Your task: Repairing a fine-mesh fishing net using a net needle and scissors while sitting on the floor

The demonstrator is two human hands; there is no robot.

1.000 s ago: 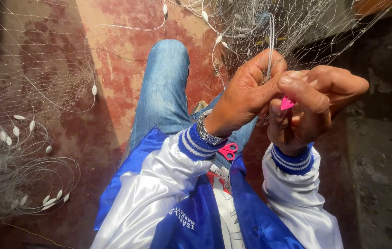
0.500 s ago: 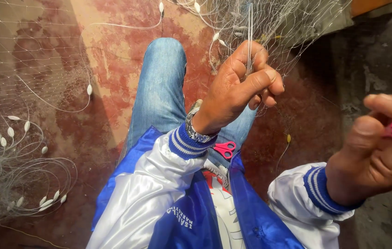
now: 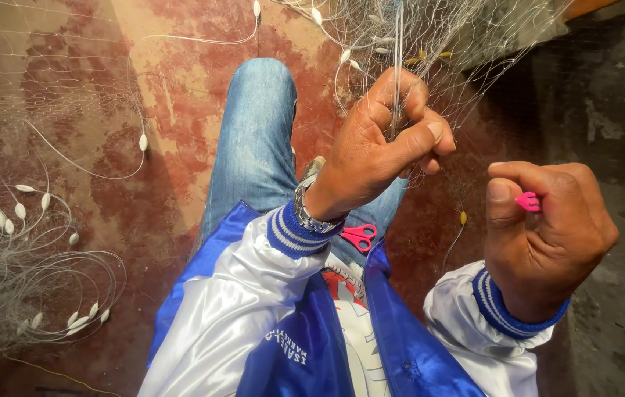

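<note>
In the head view, a gathered bunch of fishing net is pinched in the left hand at the upper centre of the frame, thumb pressed against curled fingers. The bunched strands run nearly upright, rising from the fist to the top edge, where the mesh fans out. At centre right, the right hand is closed around a small pink netting tool, only its tip being seen between thumb and forefinger. The pinched strands lie up and to the left of that tip, apart from it, so the left hand is the nearer. Red-handled scissors are seen on the lap. More net with white floats is piled at the left on the red floor.
</note>
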